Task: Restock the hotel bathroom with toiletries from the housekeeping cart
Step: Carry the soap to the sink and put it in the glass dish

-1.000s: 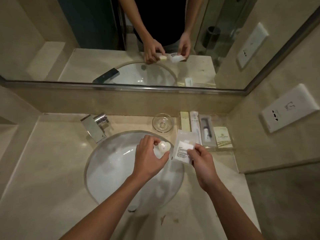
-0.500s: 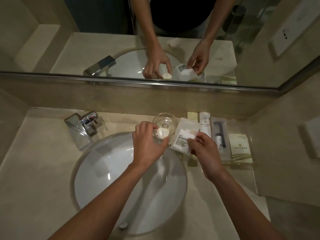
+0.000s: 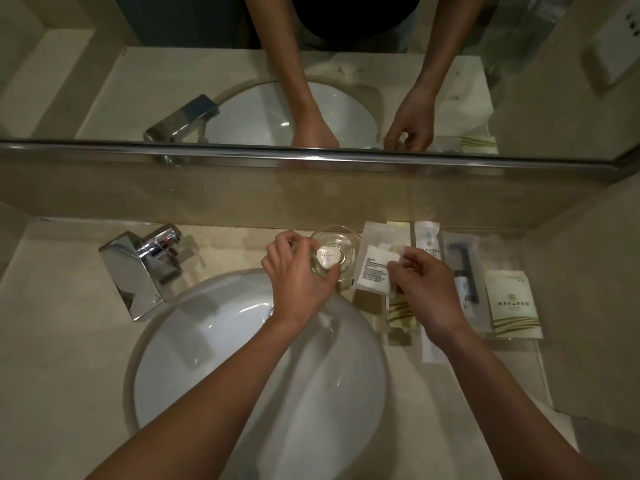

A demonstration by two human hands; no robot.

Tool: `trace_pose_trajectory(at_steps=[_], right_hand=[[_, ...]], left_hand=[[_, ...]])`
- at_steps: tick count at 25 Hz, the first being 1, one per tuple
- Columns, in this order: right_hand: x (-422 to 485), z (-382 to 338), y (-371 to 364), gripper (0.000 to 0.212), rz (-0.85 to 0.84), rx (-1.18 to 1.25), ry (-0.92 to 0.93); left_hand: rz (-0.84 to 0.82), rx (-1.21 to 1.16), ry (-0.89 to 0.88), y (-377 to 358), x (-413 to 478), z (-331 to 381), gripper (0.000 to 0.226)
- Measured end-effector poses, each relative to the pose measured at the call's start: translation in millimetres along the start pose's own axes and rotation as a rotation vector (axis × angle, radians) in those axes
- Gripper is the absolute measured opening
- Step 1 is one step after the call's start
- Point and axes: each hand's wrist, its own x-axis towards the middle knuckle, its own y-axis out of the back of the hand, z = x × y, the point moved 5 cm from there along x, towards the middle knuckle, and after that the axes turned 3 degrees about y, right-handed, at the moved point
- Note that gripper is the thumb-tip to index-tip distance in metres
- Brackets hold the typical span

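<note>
Left grip point(image 3: 298, 275) is curled tight on the small heart-shaped soap point(image 3: 327, 259) and holds it over the near rim of the glass dish point(image 3: 341, 242). I can't tell whether the soap touches the glass. Right grip point(image 3: 426, 289) is clamped on the clear packet point(image 3: 374, 268), thumb and fingers pinching its right edge. The packet hangs tilted, just right of the dish.

Step, as I judge it, is to seat the soap in the dish, then place the packet.
- Lower the soap to the dish centre, printed face up, and let go low. The dish is light glass and looks like it slides if nudged at the rim.
- Keep the packet lifted meanwhile so it doesn't sweep the dish or the packs below it.

Edges:
- The dish sits near the backsplash, just behind the sink point(image 3: 225, 358) lip. A slip toward the body drops the soap into the bowl.
- The faucet point(image 3: 145, 268) is well left, out of the way.
- To the right, the white tube pack point(image 3: 428, 244), toothbrush pack point(image 3: 462, 268) and beige sachet point(image 3: 512, 303) lie in a close row up to the side wall. A striped pack point(image 3: 401, 313) is partly under the right grip.

Open room:
- The gap between the dish and the tube pack looks narrow.
- The worktop point(image 3: 62, 341) left of the sink is wide, with free air over the bowl for pulling back.
</note>
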Motion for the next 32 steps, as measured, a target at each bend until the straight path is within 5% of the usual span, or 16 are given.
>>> trace_pose_trajectory(at_steps=[32], right_hand=[[3.1, 0.8, 9.4, 0.028, -0.024, 0.062, -0.008]], left_hand=[[-0.039, 0.012, 0.1, -22.9, 4.5, 3.3, 0.04]])
